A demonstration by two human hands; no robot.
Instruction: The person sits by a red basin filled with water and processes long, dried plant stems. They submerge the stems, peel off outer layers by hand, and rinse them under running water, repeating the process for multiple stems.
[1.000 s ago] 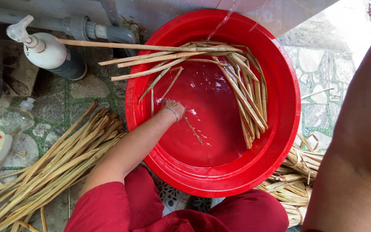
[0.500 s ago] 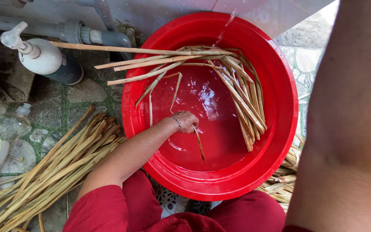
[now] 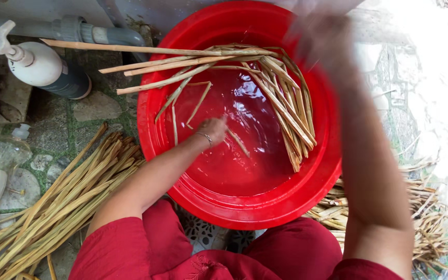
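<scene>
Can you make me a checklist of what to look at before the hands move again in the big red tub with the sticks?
1. Water in the red tub: there, rippling. Ok.
2. Left hand placed: in the water, by a short stalk piece. Ok.
3. Left hand's grip on that piece: fingers hidden. Cannot tell.
4. Right hand: raised over the far rim, blurred. Cannot tell.
5. Long stalks inside the tub: several stick out over the left rim. Not ok.
6. Dry stalk pile: beside the tub on the ground. Ok.
</scene>
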